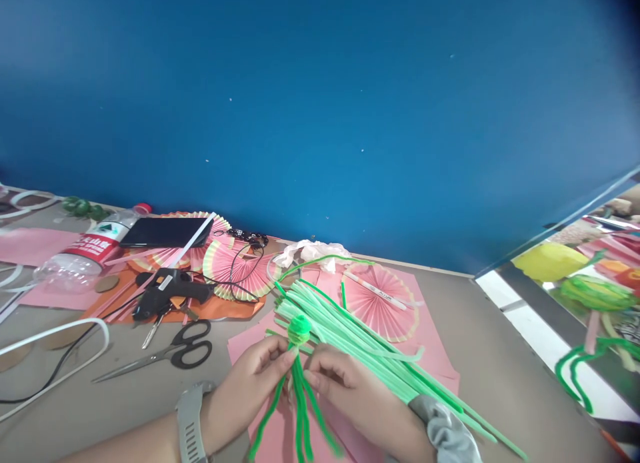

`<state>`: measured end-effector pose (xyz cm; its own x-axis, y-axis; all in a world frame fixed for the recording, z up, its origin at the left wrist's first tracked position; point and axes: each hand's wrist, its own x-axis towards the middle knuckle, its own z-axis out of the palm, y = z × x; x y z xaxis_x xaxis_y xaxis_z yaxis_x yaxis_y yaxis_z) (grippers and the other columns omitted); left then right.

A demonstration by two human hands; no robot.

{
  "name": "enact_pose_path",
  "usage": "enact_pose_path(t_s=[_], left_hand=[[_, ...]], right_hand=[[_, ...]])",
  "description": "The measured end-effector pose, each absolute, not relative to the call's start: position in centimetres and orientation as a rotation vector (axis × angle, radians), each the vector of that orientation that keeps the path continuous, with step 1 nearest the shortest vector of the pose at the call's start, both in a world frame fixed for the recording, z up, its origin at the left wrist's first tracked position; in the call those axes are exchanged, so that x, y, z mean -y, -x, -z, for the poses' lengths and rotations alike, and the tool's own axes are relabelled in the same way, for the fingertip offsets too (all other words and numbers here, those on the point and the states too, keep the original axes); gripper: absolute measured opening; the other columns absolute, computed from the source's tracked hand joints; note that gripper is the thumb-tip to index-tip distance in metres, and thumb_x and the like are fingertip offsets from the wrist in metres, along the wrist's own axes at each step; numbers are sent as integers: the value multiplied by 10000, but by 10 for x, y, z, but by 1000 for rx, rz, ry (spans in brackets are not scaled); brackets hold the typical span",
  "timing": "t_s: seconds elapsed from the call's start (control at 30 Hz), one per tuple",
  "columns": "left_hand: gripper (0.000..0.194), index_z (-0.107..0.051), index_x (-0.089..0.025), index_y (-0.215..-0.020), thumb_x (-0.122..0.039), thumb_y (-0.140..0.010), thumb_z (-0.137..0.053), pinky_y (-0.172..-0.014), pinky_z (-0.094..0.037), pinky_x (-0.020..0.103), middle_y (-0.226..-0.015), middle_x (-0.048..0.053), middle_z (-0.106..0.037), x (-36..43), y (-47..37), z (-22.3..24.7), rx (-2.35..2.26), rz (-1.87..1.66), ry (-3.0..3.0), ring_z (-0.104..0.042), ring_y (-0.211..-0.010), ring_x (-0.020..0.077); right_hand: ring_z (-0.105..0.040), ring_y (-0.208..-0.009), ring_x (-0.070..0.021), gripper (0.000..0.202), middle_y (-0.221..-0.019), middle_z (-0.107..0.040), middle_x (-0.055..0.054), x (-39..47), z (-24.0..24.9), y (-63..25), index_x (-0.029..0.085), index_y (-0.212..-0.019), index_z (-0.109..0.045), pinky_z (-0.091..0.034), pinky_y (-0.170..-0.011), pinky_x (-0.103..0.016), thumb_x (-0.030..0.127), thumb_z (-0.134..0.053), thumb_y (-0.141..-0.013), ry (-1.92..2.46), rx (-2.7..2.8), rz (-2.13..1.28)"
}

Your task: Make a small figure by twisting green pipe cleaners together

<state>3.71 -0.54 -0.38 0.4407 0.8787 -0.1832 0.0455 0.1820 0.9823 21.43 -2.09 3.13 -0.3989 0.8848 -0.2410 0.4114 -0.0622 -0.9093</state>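
A figure of green pipe cleaners (300,330) stands upright between my hands, with a coiled round ball on top and several loose strands hanging below. Just under the ball, on its left side, my left hand (257,376) pinches it between thumb and fingers. My right hand (345,390) has its fingers curled and pinched at one of the hanging strands (320,416). A bundle of light and dark green pipe cleaners (350,336) lies behind and to the right of my right hand. Pink paper (320,283) is spread beneath the bundle and my hands.
Scissors (173,353) lie left of my left hand, below a black glue gun (170,290) with a cord. Further left are a plastic bottle (95,246) and a dark phone (165,232). Pleated pink paper fans (385,310) lie at the back, before a blue partition (320,116).
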Motion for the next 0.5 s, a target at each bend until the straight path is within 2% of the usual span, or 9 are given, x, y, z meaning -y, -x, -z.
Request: enact_pose_path(t_s=[0.13,0.27,0.5], left_hand=[[262,-519,-170,-772,-409,-864,-464,-540,-411,218,-637,-36,-497,5,-37,2,-962,-736,-1240,-506,-560,120],[248,-497,-172,-711,-377,-850,-506,-564,-394,198,-644,-42,-466,6,-36,0,-1005,-777,-1268,-493,-610,113],[247,-465,-185,-724,-394,-851,-495,-498,-393,210,-574,-58,-452,7,-37,-2,-1026,-788,-1304,-483,-506,110]], right_hand=[[-415,-475,-85,384,-546,-422,54,24,-29,-211,186,-667,-447,-323,-465,-202,488,-387,-896,1340,1689,-1684],[-447,-448,-78,336,-537,-454,62,28,-29,-208,194,-698,-434,-327,-441,-185,484,-464,-863,1332,1627,-1778],[-373,-435,-72,298,-509,-413,69,29,-27,-208,201,-659,-398,-292,-422,-183,407,-455,-867,1376,1713,-1766]])
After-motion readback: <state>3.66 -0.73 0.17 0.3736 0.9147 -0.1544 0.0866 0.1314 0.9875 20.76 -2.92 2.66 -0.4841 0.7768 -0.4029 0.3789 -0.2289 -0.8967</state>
